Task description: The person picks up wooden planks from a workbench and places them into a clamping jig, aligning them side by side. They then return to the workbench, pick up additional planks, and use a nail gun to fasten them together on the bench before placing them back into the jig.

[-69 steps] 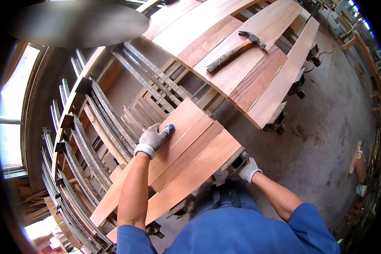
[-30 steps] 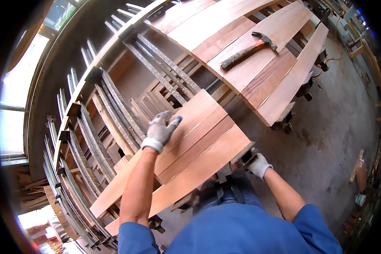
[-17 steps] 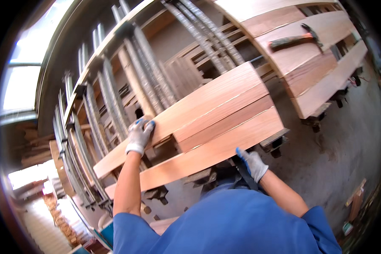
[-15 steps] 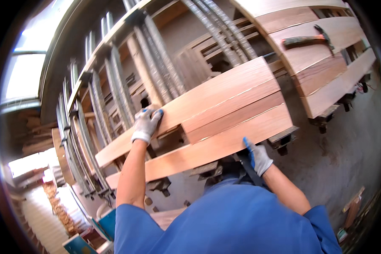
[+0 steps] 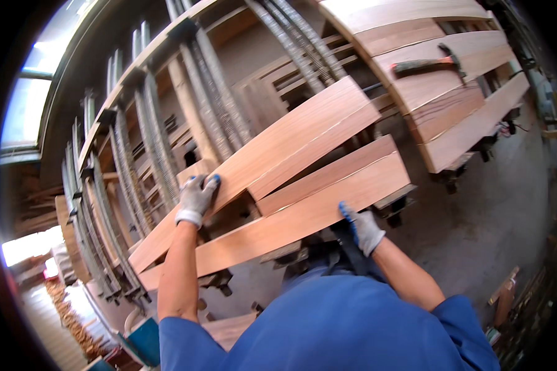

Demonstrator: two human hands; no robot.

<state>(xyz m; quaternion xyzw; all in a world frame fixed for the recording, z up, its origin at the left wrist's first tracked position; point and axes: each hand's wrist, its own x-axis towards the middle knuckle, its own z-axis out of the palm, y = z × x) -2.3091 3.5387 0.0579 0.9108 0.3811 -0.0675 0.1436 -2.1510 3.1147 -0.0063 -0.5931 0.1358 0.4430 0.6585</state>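
Observation:
Two pale wooden pieces lie at a slant before me, each a long board with a shorter strip along it. My left hand [image 5: 197, 199], in a white glove with blue fingertips, grips the near edge of the far board [image 5: 278, 145], close to the end of its strip. My right hand [image 5: 362, 229], gloved alike, is closed at the front edge of the near board [image 5: 315, 219], one blue digit on top; its other fingers are mostly hidden. Between the two pieces runs a wedge-shaped gap, wide at the right. Their left ends meet or overlap.
Ridged metal clamp bars [image 5: 155, 139] rise in rows behind the boards. To the right, a hammer [image 5: 428, 63] lies on another panel of joined boards [image 5: 408, 93]. Dark clamp ends [image 5: 395, 210] jut out under the near board. A window [image 5: 28, 111] is at far left.
The far board with its strip has swung away from the near one, parting their right ends. Their left ends have come together. Both hands keep their places on the boards.

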